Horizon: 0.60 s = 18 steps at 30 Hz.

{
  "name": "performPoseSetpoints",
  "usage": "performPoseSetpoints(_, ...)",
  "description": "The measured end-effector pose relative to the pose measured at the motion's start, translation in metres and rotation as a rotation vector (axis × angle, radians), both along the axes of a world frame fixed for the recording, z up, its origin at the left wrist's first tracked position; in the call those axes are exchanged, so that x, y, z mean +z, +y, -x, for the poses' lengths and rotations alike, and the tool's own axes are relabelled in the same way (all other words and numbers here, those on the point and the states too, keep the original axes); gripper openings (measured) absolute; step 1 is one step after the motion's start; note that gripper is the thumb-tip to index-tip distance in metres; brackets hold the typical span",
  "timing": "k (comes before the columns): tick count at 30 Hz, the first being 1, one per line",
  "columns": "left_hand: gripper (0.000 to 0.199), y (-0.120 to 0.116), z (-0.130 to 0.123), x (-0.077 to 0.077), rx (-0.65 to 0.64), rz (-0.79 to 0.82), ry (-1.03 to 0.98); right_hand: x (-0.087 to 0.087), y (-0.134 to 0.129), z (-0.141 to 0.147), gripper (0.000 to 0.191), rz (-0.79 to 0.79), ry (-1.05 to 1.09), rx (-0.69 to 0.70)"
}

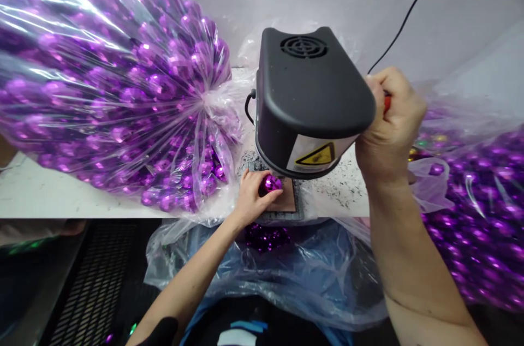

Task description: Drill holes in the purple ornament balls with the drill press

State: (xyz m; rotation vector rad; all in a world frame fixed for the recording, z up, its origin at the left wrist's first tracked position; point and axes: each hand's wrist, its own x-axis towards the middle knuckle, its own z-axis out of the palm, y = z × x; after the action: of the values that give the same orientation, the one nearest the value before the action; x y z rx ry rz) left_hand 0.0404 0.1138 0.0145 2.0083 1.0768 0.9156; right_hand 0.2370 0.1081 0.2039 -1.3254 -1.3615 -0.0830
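Note:
Between the thumb and fingers of my left hand (254, 193) is a shiny purple ball (271, 184), low over a brown plate (285, 198) at the table's front edge. My right hand (391, 122) is wrapped round a red-tipped handle on the right side of a black machine (315, 89). The machine has a round vent on top and a yellow warning label on its front. It stands above and behind the ball and hides part of the plate's surroundings.
A large clear bag of purple balls (123, 89) fills the left. Another purple-filled bag (483, 215) lies at the right. Dark flecks dot the white table (344, 193). Below its edge hangs an open plastic bag (319, 275) with purple pieces. A black cable (409, 12) runs up behind.

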Motion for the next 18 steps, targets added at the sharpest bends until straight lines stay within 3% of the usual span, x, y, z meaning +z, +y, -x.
performPoseSetpoints(7,0.037,-0.003,-0.008,-0.001,-0.056,-0.033,0.055,0.000,-0.001,0.000,0.049,0.021,-0.015,-0.026)
performPoseSetpoints(13,0.033,-0.013,-0.020,0.005,0.018,-0.003,0.106,0.000,-0.001,0.000,0.050,0.013,-0.021,-0.030)
performPoseSetpoints(18,0.040,-0.015,-0.024,-0.003,0.110,-0.070,0.126,-0.003,0.002,-0.002,0.048,-0.043,-0.016,0.038)
